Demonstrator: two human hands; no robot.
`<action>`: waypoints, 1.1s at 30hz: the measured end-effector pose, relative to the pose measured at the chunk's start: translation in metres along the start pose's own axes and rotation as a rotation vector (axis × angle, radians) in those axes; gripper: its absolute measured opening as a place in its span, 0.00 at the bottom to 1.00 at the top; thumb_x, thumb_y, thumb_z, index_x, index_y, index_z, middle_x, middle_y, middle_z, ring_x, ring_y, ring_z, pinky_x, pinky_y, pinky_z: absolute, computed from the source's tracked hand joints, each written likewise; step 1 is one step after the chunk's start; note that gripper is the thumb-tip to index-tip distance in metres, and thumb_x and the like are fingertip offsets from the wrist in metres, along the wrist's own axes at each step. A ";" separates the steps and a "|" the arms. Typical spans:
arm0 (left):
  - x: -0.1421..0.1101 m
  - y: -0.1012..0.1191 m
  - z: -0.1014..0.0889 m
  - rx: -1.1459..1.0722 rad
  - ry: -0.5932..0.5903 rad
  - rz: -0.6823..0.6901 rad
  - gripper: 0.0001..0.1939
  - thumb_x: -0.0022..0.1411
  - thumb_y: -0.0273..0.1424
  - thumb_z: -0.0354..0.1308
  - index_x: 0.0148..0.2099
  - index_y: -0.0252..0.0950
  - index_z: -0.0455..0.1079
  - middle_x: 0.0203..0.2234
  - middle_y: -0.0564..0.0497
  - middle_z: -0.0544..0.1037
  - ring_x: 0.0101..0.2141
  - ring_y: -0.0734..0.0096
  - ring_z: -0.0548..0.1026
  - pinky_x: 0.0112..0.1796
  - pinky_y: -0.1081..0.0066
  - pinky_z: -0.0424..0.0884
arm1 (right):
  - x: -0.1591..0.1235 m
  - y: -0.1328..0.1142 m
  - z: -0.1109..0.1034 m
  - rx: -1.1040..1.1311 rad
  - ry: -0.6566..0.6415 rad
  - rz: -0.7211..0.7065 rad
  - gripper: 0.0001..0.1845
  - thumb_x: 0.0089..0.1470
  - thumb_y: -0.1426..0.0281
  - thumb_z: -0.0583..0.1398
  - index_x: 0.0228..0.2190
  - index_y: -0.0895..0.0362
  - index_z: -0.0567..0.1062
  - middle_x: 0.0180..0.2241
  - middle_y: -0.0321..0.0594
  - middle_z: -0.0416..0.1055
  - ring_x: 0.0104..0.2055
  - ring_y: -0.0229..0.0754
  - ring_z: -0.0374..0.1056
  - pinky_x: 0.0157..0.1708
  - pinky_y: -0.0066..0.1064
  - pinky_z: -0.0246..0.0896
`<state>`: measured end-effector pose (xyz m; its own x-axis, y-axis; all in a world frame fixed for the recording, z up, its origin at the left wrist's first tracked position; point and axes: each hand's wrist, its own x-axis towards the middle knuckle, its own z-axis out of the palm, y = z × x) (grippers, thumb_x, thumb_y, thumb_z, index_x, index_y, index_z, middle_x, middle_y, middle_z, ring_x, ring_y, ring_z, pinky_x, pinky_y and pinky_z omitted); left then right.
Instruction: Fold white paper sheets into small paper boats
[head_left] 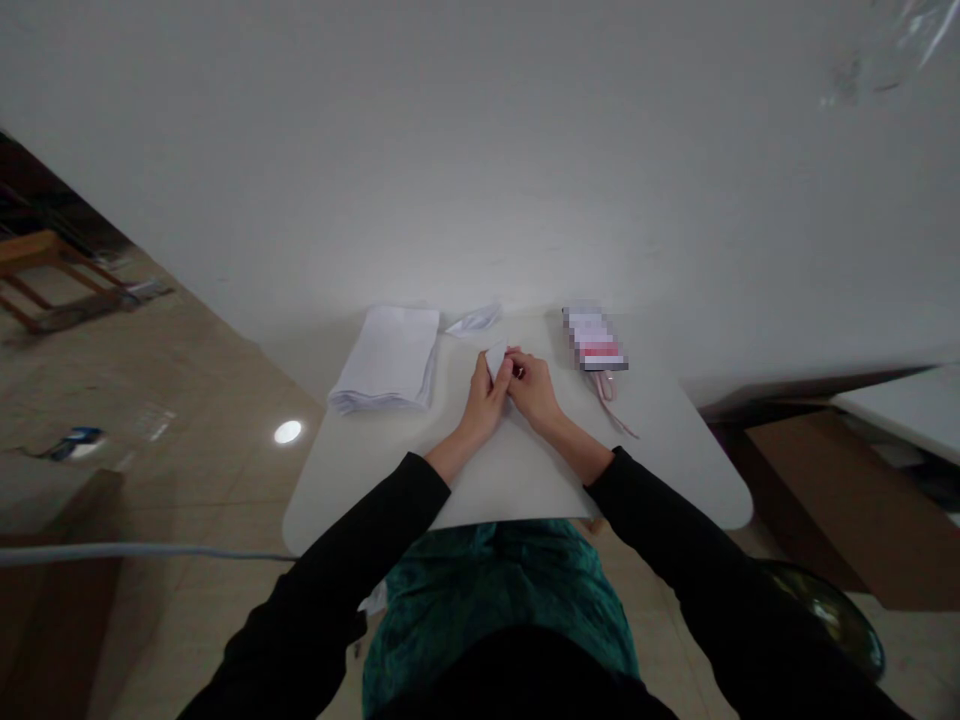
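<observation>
Both hands meet over the middle of a small white table (517, 480). Between my left hand's (486, 393) thumb and fingers is a small piece of folded white paper (495, 357), its tip sticking up. My right hand (535, 385) is closed against the same paper, fingertips touching the left thumb; its exact hold is partly hidden. Left of the hands lies a folded stack of white paper (394, 355). A narrow folded white paper piece (474, 320) rests behind the hands, near the wall.
A phone (594, 338), its screen blurred out, lies at the table's right with a pink strap (609, 400). The table stands against a white wall (480, 150). Cardboard boxes (862, 500) are at the right, a wooden stool (52, 270) at far left. A cable (150, 551) runs left.
</observation>
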<state>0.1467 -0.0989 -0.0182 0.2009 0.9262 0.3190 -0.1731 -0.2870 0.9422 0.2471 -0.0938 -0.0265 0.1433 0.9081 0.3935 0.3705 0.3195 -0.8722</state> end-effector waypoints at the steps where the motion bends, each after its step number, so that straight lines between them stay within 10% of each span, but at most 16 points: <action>1: 0.000 0.002 0.000 -0.001 -0.011 0.008 0.22 0.62 0.49 0.56 0.49 0.37 0.67 0.49 0.42 0.75 0.50 0.60 0.74 0.56 0.58 0.65 | 0.000 0.001 0.001 -0.019 0.009 0.019 0.08 0.46 0.75 0.57 0.25 0.58 0.77 0.28 0.41 0.75 0.29 0.41 0.63 0.34 0.33 0.57; 11: 0.005 -0.007 -0.001 -0.149 0.080 -0.043 0.29 0.64 0.55 0.49 0.53 0.37 0.68 0.48 0.43 0.77 0.49 0.61 0.75 0.52 0.60 0.69 | -0.005 -0.020 0.001 0.114 0.076 -0.036 0.06 0.48 0.69 0.59 0.29 0.56 0.77 0.28 0.37 0.70 0.31 0.39 0.60 0.33 0.31 0.56; 18: 0.009 -0.004 -0.004 -0.323 0.121 -0.116 0.25 0.66 0.51 0.49 0.50 0.36 0.72 0.50 0.42 0.78 0.50 0.61 0.75 0.54 0.58 0.68 | -0.002 -0.018 -0.001 0.426 -0.018 0.201 0.08 0.43 0.65 0.62 0.28 0.56 0.75 0.27 0.34 0.69 0.29 0.36 0.61 0.32 0.29 0.57; 33: 0.024 0.011 -0.032 0.202 0.038 0.080 0.11 0.63 0.40 0.59 0.39 0.39 0.76 0.39 0.47 0.79 0.41 0.64 0.75 0.38 0.67 0.72 | 0.015 -0.011 -0.027 0.334 -0.134 0.153 0.09 0.41 0.65 0.63 0.24 0.58 0.76 0.25 0.35 0.70 0.29 0.37 0.62 0.30 0.29 0.57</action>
<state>0.1188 -0.0722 -0.0031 0.1570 0.9059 0.3933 0.0108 -0.3998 0.9165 0.2699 -0.0912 -0.0036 0.0446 0.9724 0.2289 0.0321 0.2276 -0.9732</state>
